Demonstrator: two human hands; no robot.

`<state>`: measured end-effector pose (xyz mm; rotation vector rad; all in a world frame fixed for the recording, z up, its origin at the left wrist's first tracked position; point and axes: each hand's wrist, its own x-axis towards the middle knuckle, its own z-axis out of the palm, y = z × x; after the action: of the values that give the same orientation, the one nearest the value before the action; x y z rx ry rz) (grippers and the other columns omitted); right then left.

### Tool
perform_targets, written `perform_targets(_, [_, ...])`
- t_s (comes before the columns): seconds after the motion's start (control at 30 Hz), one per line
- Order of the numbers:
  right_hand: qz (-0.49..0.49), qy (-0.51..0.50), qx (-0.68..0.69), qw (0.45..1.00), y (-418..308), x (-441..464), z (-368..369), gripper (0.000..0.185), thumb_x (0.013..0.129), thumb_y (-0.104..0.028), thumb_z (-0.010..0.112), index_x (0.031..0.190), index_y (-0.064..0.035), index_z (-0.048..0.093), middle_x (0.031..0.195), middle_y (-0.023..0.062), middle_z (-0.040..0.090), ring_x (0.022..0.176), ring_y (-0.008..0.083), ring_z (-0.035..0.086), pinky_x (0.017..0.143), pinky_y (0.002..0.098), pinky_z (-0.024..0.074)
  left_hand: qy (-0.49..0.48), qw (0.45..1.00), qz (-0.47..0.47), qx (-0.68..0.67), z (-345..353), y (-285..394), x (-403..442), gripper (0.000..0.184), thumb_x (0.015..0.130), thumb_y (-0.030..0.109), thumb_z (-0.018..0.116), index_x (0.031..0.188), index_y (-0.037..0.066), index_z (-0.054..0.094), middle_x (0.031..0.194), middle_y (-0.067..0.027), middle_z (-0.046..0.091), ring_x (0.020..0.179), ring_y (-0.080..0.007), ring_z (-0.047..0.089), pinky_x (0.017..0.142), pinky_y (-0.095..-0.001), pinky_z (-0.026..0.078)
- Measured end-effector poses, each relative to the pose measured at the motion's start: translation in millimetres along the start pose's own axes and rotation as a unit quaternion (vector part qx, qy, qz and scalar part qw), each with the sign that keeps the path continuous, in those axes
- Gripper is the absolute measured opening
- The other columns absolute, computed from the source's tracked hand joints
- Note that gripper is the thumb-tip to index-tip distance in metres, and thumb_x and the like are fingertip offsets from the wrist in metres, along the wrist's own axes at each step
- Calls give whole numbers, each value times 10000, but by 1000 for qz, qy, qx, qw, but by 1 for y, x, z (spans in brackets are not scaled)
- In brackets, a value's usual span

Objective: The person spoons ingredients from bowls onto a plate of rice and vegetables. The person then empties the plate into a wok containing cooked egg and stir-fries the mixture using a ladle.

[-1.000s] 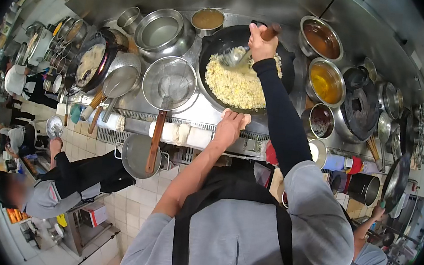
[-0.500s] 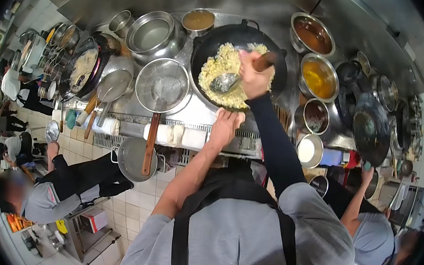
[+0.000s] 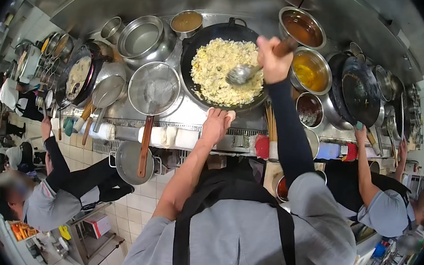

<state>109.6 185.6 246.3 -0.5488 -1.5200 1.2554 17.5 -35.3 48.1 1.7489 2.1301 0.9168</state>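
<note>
Fried rice with bits of egg (image 3: pixel 217 74) is spread in a big black wok (image 3: pixel 188 58). My right hand (image 3: pixel 275 62) is closed round the wooden handle of a metal ladle (image 3: pixel 240 74), above the wok's right side. The ladle's bowl rests on the rice. My left hand (image 3: pixel 217 125) grips a pale folded cloth (image 3: pixel 230 117) against the wok's near rim. A wire strainer (image 3: pixel 154 88) with a wooden handle lies left of the wok.
Metal pots and bowls of liquid, one with yellow oil (image 3: pixel 309 73), flank the wok. Rolled towels (image 3: pixel 176 135) line the counter's front edge. A co-worker (image 3: pixel 55 199) stands at the left; another (image 3: pixel 388 211) at the right holds a second wok (image 3: pixel 361 90).
The ladle has moved within the wok, and the rice is spread wider than half a second ago. The right co-worker's wok has moved up onto the stove. The view has shifted slightly.
</note>
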Motion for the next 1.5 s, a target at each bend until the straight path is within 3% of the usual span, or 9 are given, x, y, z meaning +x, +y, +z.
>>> perform_targets(0.33, [-64,-19,1,998,29,-34,26,336,948,-195,764,711,-44,580,628,-3,548,610,119,523,597,353,424,-63,977,-61,194,-17,33,10,201,1013,241,582,1050,65,674,1114,-141,713,1114,-365,623,952,-534,467])
perform_targets(0.47, [60,23,20,998,41,6,-22,346,966,-193,756,695,-54,593,641,-55,550,604,64,511,579,292,407,-122,986,-28,107,3,-2,15,330,1071,324,540,1002,24,658,942,-241,716,980,-445,642,971,-493,457])
perform_targets(0.63, [-106,-320,-73,939,6,-50,-64,144,949,-71,712,816,-20,692,787,43,686,715,103,614,664,268,484,-162,985,-40,44,-13,2,22,413,1089,372,496,944,28,675,856,-223,707,918,-434,651,990,-483,445])
perform_targets(0.73, [112,-158,8,981,31,7,-94,202,961,-155,730,794,-46,702,670,39,641,698,96,597,688,317,489,-171,983,-63,2,-19,3,27,467,1084,427,499,908,43,699,745,-211,678,864,-436,648,940,-455,467])
perform_targets(0.87, [-44,-323,-99,940,28,8,-81,331,970,-224,737,705,-68,613,633,-34,549,622,91,464,606,331,417,-160,986,-22,45,-3,-18,22,489,1091,450,458,957,40,687,819,-191,708,946,-426,655,966,-477,480])
perform_targets(1.03, [19,40,130,991,-3,67,-28,412,981,-165,748,652,-130,503,575,-76,446,456,45,352,453,270,261,-135,990,-42,-12,-8,-14,19,471,1061,394,532,817,15,672,847,-237,702,917,-471,629,910,-523,490])
perform_targets(1.13, [5,134,110,985,96,19,7,344,952,-171,780,716,-111,537,611,-55,508,495,53,463,452,266,360,-188,981,-49,-24,-17,-12,25,461,1066,391,516,856,20,693,881,-227,718,947,-457,634,926,-520,488])
perform_targets(1.27, [118,26,191,974,47,-2,32,352,953,-147,756,705,-120,507,586,-43,481,448,75,424,434,280,335,5,999,18,47,11,-4,1,460,1057,385,516,859,11,696,895,-221,728,883,-462,647,933,-534,479])
perform_targets(1.5, [98,69,137,983,-32,-19,50,362,973,-121,740,726,-137,476,562,-48,429,420,60,356,410,283,282,-43,999,-3,14,-78,76,-12,434,1043,343,576,808,-8,673,777,-257,687,810,-464,662,747,-538,530])
